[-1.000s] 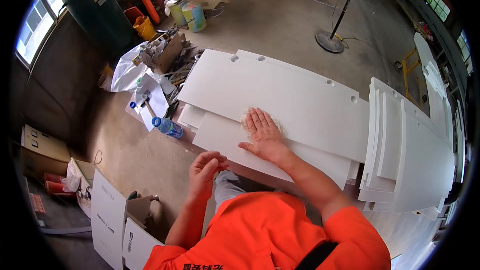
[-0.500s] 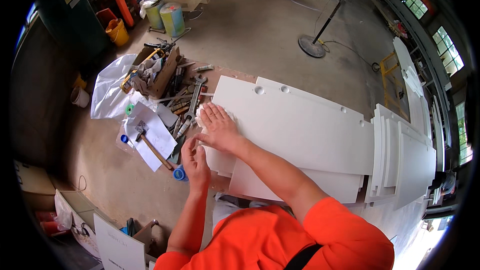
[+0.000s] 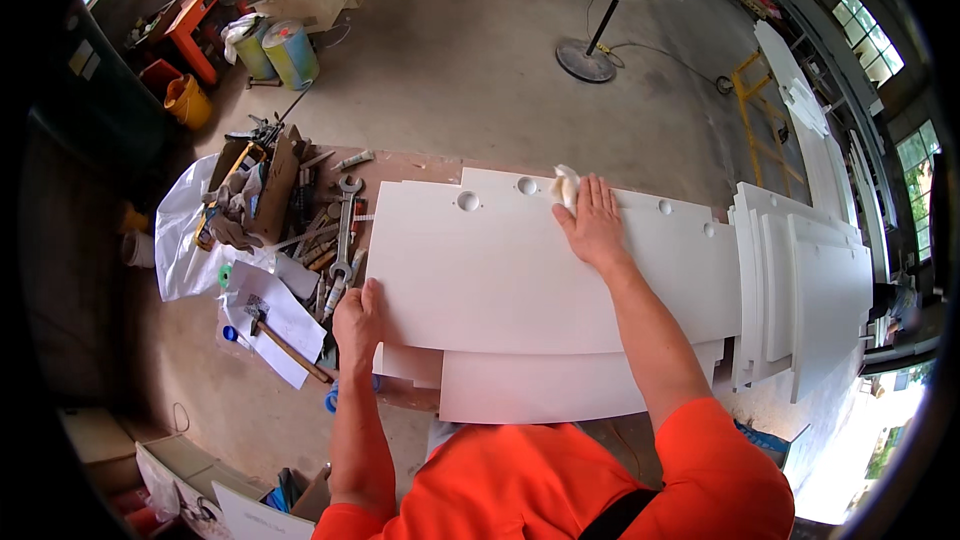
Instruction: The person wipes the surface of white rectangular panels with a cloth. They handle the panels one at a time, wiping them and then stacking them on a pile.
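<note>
A white board (image 3: 520, 270) with several round recesses along its far edge lies across the worktable in front of me. My right hand (image 3: 594, 227) presses a crumpled white cloth (image 3: 566, 188) onto the board near its far edge, fingers stretched out and the cloth bunched beside the index finger and thumb. At the board's left edge is my left hand (image 3: 357, 322), closed on that edge with its thumb uppermost; its fingertips are partly hidden. Under this board another white board (image 3: 540, 385) sticks out on the near side.
Left of the board lie a large wrench (image 3: 345, 225), a hammer (image 3: 290, 348) on paper sheets, and a box of tools (image 3: 273, 185). More white panels (image 3: 830, 280) stand to the right. A fan base (image 3: 586, 61) and a yellow frame (image 3: 765, 120) are on the floor beyond.
My right hand has carried the cloth from the board's left end to the right along the far edge. My left hand has moved onto the board's left edge. The head view has shifted.
</note>
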Available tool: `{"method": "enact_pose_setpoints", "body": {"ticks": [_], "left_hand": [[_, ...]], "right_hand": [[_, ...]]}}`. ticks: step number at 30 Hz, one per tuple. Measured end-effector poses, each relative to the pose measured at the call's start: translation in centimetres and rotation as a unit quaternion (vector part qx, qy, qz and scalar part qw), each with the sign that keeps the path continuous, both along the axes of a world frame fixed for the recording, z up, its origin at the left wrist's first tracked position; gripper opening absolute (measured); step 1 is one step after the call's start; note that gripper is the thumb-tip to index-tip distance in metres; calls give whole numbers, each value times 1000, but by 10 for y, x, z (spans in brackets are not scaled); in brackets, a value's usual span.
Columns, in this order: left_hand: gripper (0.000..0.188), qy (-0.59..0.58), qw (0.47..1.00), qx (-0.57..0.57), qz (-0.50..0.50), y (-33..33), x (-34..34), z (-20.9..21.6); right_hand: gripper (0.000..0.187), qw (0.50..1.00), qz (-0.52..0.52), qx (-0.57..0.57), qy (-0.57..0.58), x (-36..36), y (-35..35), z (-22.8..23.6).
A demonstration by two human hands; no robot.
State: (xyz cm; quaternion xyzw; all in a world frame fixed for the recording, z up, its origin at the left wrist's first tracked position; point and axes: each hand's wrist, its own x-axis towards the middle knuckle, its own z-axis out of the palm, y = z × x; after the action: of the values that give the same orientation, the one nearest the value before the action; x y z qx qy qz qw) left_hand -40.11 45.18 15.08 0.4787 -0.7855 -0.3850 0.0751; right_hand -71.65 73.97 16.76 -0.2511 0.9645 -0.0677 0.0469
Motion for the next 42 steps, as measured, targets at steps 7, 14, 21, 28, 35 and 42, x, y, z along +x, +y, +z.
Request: {"method": "enact_pose_setpoints", "body": {"ticks": [7,14,21,28,35,42], "left_hand": [[43,-36,996,-78,7,6,14,18],[50,-40,991,-127,-29,25,12,18],[51,-23,991,-135,-15,20,15,4],[44,82,963,-255,-29,29,22,4],[12,295,951,78,-54,136,132,3],[19,311,885,258,233,137,219,-71]], "right_hand": [[81,975,211,-59,25,52,-11,-7],[94,964,255,-76,20,104,-231,-3],[96,955,293,-47,0,113,-261,-4],[78,999,33,-20,32,7,-16,-12],[38,874,-52,-476,-87,76,-51,13],[22,755,545,-362,47,348,-205,28]]}}
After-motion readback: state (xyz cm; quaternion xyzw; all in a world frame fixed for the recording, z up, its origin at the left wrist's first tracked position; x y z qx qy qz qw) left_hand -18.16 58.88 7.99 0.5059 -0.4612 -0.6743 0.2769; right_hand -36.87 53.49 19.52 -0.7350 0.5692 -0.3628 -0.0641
